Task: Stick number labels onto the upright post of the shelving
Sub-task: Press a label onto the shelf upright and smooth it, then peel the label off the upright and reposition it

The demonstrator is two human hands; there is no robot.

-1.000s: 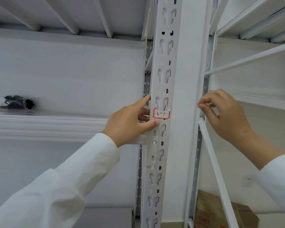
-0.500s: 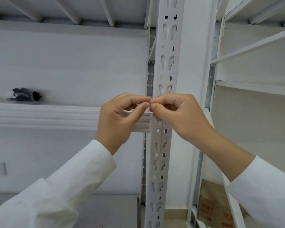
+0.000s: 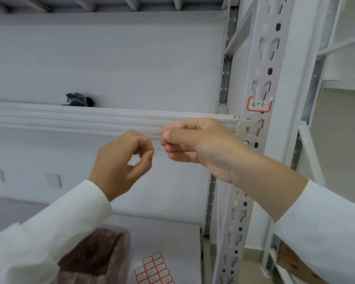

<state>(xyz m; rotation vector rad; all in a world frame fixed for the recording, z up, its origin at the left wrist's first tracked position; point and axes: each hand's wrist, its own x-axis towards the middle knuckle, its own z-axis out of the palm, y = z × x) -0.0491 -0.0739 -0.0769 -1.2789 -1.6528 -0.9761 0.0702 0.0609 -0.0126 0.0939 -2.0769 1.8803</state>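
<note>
The white slotted upright post [image 3: 262, 58] rises at the right. A red-bordered number label [image 3: 259, 104] with handwriting is stuck on it just above the shelf beam. My left hand [image 3: 121, 162] and my right hand [image 3: 195, 144] are held close together in front of the beam, left of the post, and neither touches it. My left thumb and forefinger pinch a tiny pale scrap [image 3: 158, 149] that points toward my right hand. My right hand's fingers are curled with the thumb pressed against them, and nothing shows in its grip. A sheet of red-bordered labels [image 3: 154, 269] lies on the lower shelf.
The white shelf beam [image 3: 70, 119] runs left from the post, and a black object [image 3: 78, 99] lies on the shelf above it. A brownish plastic bag [image 3: 96, 253] stands beside the label sheet. A cardboard box [image 3: 291, 263] sits low at the right behind a diagonal brace [image 3: 309, 148].
Both hands left the post and came together with fingertips meeting, then moved left and apart slightly. The view swung left and down, showing the stuck label, the label sheet and the bag.
</note>
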